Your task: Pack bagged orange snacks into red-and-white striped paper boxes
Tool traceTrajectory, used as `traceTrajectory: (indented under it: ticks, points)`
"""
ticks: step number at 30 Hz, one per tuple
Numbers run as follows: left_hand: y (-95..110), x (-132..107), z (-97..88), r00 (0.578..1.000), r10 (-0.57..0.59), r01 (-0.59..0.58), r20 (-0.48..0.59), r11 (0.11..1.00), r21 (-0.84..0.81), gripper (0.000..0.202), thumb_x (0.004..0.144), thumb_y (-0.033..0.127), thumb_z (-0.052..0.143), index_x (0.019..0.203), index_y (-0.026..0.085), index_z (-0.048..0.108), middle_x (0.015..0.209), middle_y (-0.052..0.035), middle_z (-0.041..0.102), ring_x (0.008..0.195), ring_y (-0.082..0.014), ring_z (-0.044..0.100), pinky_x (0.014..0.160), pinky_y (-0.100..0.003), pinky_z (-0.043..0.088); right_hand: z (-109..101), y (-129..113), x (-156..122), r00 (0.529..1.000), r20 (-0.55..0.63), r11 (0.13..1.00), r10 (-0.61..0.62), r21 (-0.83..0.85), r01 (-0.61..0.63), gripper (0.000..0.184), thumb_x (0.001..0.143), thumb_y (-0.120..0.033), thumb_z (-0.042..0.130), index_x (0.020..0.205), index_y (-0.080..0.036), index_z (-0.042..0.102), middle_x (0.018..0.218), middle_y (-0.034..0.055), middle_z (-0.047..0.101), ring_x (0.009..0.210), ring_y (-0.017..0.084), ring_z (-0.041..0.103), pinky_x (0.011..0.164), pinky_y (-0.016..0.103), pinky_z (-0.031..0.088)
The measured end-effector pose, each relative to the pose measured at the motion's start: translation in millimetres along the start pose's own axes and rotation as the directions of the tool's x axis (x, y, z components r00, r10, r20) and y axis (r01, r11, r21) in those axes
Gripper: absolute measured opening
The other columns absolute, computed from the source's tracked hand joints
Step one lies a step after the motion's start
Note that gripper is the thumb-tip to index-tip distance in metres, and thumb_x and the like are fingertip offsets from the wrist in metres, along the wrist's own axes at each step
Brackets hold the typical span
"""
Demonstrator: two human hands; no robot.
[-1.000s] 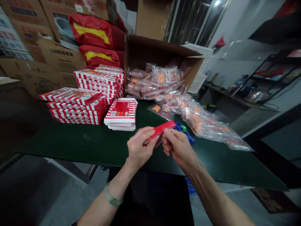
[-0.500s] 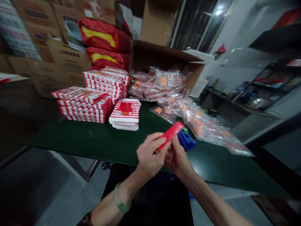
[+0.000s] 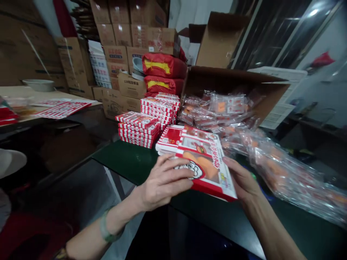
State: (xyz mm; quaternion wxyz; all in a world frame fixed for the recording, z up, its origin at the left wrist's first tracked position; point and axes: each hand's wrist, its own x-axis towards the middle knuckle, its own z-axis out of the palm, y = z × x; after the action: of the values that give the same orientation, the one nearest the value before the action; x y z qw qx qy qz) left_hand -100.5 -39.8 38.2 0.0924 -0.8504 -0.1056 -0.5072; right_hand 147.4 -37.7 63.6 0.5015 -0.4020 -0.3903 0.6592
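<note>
A red-and-white printed box with a window showing orange pieces is held above the green table, tilted with its front facing up. My left hand lies over its near left part, fingers across the printed face. At the opposite end my right hand grips the side edge, its thumb on the rim and the other fingers hidden beneath. Behind the box is a stack of flat red-and-white cartons, partly covered by it. A blue tape dispenser shows only in part beyond my right hand.
Filled boxes stand in stacks on the green table. Clear plastic packets spill from an open cardboard carton across the right side. A second table at left holds a bowl and printed sheets. A person's sleeve shows at far left.
The box has turned from edge-on to face up in both hands. My left hand now lies across its face. The view has swung left, bringing the second table into sight.
</note>
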Motion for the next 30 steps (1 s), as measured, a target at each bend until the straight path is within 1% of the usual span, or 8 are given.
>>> traceTrajectory:
  ticks: [4,10,12,15,19,22,27,30]
  points:
    - [-32,-21,-18.6,0.996,0.033,0.004,-0.085,0.918,0.396,0.027,0.083,0.006,0.053,0.107,0.015,0.060,0.102,-0.0090,0.070,0.113,-0.0231,0.056,0.089,-0.040,0.045,38,3,58,0.980,0.165,0.991,-0.111,-0.055,0.121,0.042,0.061,-0.030,0.075,0.099,-0.018,0.063,0.087,0.0070,0.072,0.067,0.021,0.068,0.063,0.034,0.055]
    - [-92,-32,-77.5,0.995,0.046,0.028,-0.089,0.723,0.691,0.034,0.086,0.009,0.045,0.117,0.016,0.055,0.104,-0.0120,0.068,0.104,-0.0225,0.060,0.080,-0.036,0.050,115,-5,137,0.900,0.384,0.977,-0.207,0.038,0.208,0.045,0.062,-0.038,0.076,0.098,-0.018,0.058,0.084,0.0042,0.070,0.070,0.017,0.065,0.053,0.025,0.050]
    - [-115,-24,-95.7,0.995,-0.002,0.079,-0.098,0.604,0.793,0.032,0.086,0.010,0.043,0.114,0.019,0.058,0.102,-0.0111,0.068,0.096,-0.0221,0.061,0.076,-0.035,0.049,125,-9,152,0.896,0.335,0.951,-0.292,0.007,0.308,0.048,0.064,-0.043,0.073,0.101,-0.020,0.054,0.080,0.0013,0.067,0.066,0.014,0.063,0.047,0.022,0.046]
    - [-152,0,-103.6,0.961,-0.274,0.161,-0.026,0.481,0.862,0.028,0.091,0.020,0.039,0.107,0.019,0.062,0.098,-0.0133,0.068,0.088,-0.0241,0.059,0.073,-0.038,0.045,105,-6,162,0.909,0.138,0.864,-0.394,-0.283,0.418,0.051,0.066,-0.048,0.065,0.106,-0.019,0.052,0.077,0.0007,0.062,0.062,0.013,0.060,0.047,0.023,0.044]
    - [-198,29,-74.6,0.739,-0.653,0.184,0.166,0.433,0.882,0.031,0.091,0.027,0.040,0.112,0.015,0.059,0.105,-0.0185,0.062,0.103,-0.0301,0.049,0.080,-0.043,0.040,39,18,165,0.893,-0.084,0.750,-0.442,-0.580,0.317,0.045,0.070,-0.048,0.056,0.101,-0.015,0.054,0.080,0.0057,0.061,0.067,0.016,0.059,0.054,0.027,0.046]
    - [-211,36,-43.1,0.571,-0.763,0.182,0.303,0.478,0.860,0.027,0.084,0.021,0.051,0.107,0.012,0.061,0.099,-0.0181,0.062,0.101,-0.0310,0.049,0.079,-0.042,0.040,-1,39,170,0.879,-0.175,0.629,-0.443,-0.760,0.165,0.046,0.066,-0.045,0.064,0.100,-0.015,0.059,0.095,0.0116,0.063,0.085,0.022,0.060,0.069,0.032,0.049]
    - [-174,20,11.5,0.582,-0.740,0.287,0.337,0.575,0.766,0.054,0.080,0.038,0.057,0.127,0.012,0.050,0.130,-0.0216,0.048,0.117,-0.0373,0.042,0.091,-0.051,0.037,-17,45,196,0.886,-0.270,0.394,-0.378,-0.913,-0.110,0.051,0.076,-0.057,0.052,0.099,-0.013,0.062,0.090,0.0154,0.066,0.088,0.029,0.062,0.071,0.037,0.048]
    - [-144,-4,50.1,0.416,-0.700,0.403,0.580,0.714,0.573,0.070,0.077,0.061,0.053,0.137,0.026,0.040,0.141,-0.0152,0.041,0.128,-0.0436,0.033,0.093,-0.061,0.034,-4,33,222,0.880,-0.203,0.222,-0.428,-0.968,-0.115,0.048,0.087,-0.050,0.040,0.112,-0.013,0.057,0.108,0.0188,0.061,0.100,0.030,0.060,0.077,0.037,0.047]
